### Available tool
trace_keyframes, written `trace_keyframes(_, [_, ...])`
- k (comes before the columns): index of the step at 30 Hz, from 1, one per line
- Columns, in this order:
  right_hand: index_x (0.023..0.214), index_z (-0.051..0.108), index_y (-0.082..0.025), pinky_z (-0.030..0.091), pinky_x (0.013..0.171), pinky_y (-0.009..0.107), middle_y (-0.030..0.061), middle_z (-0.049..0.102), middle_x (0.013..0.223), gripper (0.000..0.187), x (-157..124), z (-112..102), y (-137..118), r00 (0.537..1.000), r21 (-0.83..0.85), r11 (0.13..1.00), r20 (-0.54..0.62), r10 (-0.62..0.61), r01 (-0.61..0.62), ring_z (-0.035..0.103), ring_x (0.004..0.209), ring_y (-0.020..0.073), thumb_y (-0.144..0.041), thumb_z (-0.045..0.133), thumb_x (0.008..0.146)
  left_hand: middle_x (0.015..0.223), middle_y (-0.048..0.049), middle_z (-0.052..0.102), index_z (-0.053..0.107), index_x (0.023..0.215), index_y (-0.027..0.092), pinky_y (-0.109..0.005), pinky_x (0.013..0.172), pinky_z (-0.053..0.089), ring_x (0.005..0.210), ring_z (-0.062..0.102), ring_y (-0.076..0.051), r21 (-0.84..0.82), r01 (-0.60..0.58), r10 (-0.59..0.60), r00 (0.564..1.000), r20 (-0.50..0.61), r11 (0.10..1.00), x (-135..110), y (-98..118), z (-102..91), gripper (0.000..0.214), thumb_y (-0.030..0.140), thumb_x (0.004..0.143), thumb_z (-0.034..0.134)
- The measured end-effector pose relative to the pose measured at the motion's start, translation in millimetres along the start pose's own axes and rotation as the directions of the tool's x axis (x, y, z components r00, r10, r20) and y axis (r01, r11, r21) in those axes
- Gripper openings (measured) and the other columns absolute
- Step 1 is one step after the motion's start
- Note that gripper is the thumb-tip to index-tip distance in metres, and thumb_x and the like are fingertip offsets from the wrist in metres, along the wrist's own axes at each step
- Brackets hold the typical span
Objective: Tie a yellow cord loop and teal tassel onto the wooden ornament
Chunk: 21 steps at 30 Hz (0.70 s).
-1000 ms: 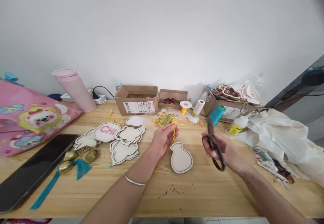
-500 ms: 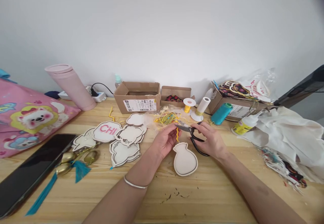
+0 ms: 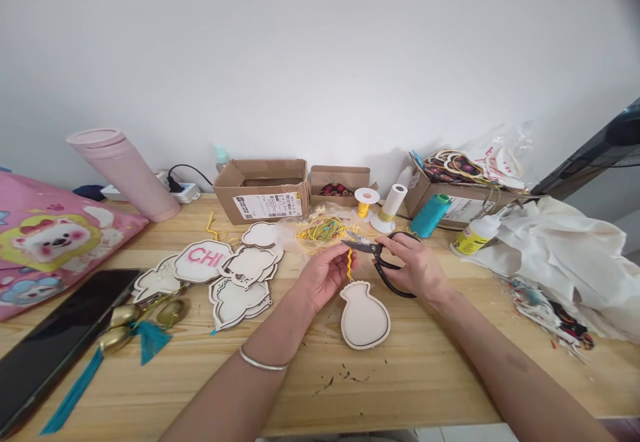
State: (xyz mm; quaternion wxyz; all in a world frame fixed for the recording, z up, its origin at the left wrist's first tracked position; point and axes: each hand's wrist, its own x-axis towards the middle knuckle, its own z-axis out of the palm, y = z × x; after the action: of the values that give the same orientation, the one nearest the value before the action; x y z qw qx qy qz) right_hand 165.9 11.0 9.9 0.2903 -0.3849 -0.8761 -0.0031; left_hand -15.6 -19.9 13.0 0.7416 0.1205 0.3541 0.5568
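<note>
Yellow cord runs up from the neck of a pale, pouch-shaped wooden piece lying on the table. My left hand pinches the top of this cord between thumb and fingers. In my right hand are black-handled scissors, their dark blades pointing left and slightly parted beside the cord's top end. Whether the blades touch the cord I cannot tell. Behind the blades lies a clear bag with a tangle of yellow and green cords.
Pale cloud-shaped pieces and gold ornaments with teal tassels lie left, near a black phone. Cardboard boxes, a yellow spool, teal thread and a glue bottle stand behind. White cloth is heaped right.
The scissor blades have parted and tipped slightly, still at the cord's top. My left hand keeps its pinch. The whole view has shifted a little, showing the table's front edge.
</note>
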Motion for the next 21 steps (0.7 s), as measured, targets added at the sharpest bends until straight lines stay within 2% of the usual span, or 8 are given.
trace_keyframes(7, [0.107, 0.057, -0.016, 0.047, 0.063, 0.027, 0.0085, 0.060, 0.084, 0.034, -1.1, -4.4, 1.7, 0.997, -0.099, 0.992, 0.008, -0.078, 0.078, 0.057, 0.075, 0.0175, -0.029, 0.052, 0.076, 0.058, -0.0018, 0.060, 0.061, 0.066, 0.007, -0.015, 0.053, 0.049, 0.053, 0.058, -0.007, 0.044, -0.029, 0.027, 0.999, 0.036, 0.999, 0.8, -0.1, -2.0, 0.008, 0.002, 0.069, 0.056])
trace_keyframes(12, [0.111, 0.055, -0.018, 0.047, 0.061, 0.026, 0.0077, 0.060, 0.082, 0.036, -1.5, -8.6, 3.9, 0.993, -0.111, 0.987, 0.029, -0.117, 0.119, 0.056, 0.073, 0.0168, -0.030, 0.049, 0.078, 0.057, -0.0008, 0.058, 0.060, 0.062, 0.008, -0.014, 0.054, 0.049, 0.055, 0.057, -0.007, 0.058, -0.002, -0.006, 0.992, 0.125, 0.998, 0.4, -0.9, -3.6, 0.007, 0.004, 0.068, 0.060])
trace_keyframes(21, [0.108, 0.057, -0.015, 0.043, 0.055, 0.025, 0.0078, 0.059, 0.076, 0.034, -1.0, -13.7, 2.0, 0.989, -0.110, 0.983, 0.017, -0.147, 0.148, 0.055, 0.066, 0.0161, -0.031, 0.046, 0.080, 0.056, -0.0004, 0.058, 0.062, 0.062, 0.008, -0.013, 0.053, 0.049, 0.054, 0.057, -0.006, 0.077, 0.006, -0.015, 0.994, 0.110, 0.997, -1.7, -0.2, -0.6, 0.009, 0.002, 0.068, 0.059])
